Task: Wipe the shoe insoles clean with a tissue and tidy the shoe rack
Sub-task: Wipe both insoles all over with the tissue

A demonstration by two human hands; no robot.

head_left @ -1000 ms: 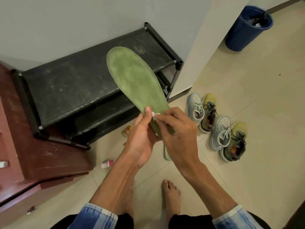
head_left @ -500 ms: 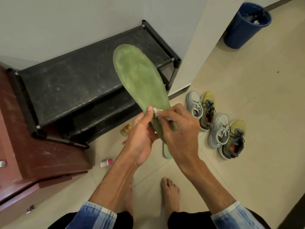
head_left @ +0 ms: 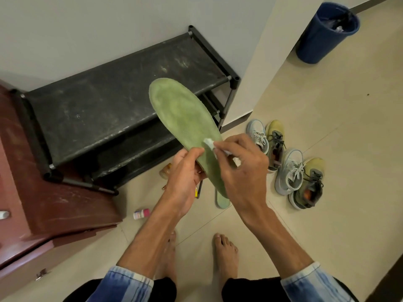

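My left hand (head_left: 185, 177) grips a green insole (head_left: 185, 118) near its heel, holding it up with the toe end pointing away over the black shoe rack (head_left: 113, 110). My right hand (head_left: 242, 171) pinches a small white tissue (head_left: 209, 144) and presses it on the insole's middle. A second insole (head_left: 222, 201) lies on the floor below, mostly hidden by my right hand. The rack's shelves are dusty and hold no shoes.
Two pairs of sneakers (head_left: 290, 164), grey and yellow-green, stand on the tiled floor to the right. A blue bin (head_left: 322, 33) is at the top right. A brown cabinet (head_left: 32, 192) stands left. A small pink-white bottle (head_left: 141, 213) and other small items lie near the rack.
My right hand has slid the tissue up the insole from the heel end toward the middle. The insole sits a little lower and further right in view.
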